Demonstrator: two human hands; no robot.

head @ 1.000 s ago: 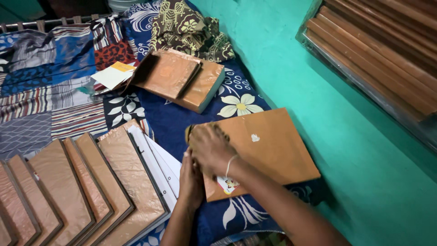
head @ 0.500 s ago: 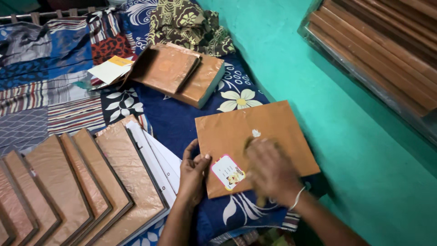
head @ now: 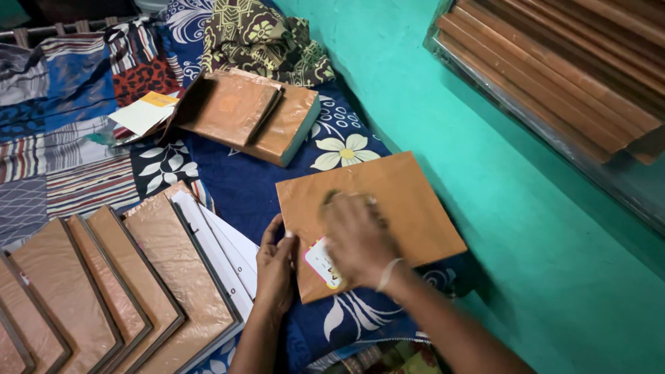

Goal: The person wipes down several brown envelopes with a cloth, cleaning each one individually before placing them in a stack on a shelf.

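A flat book wrapped in brown paper (head: 409, 208) lies on a blue flowered sheet (head: 242, 180). A white label sticker (head: 318, 262) sits at its near left corner. My left hand (head: 275, 266) grips the book's left edge, thumb on the cover. My right hand (head: 360, 239) presses down on the middle of the cover, partly hiding the sticker. A small brownish wad (head: 330, 197) pokes out beyond its fingertips; what it is stays unclear.
Several brown-covered books fan out at the lower left (head: 138, 277), with white-edged ones (head: 222, 246) beside my left hand. A stack of covered books (head: 242, 114) and loose papers (head: 142, 111) lie farther back. Green wall (head: 485, 159) on the right, wooden slats (head: 554, 62) above.
My right hand swept from the book's top left corner to its lower right, then back to the middle. The sticker was uncovered and is partly hidden again. My left hand stayed on the edge.
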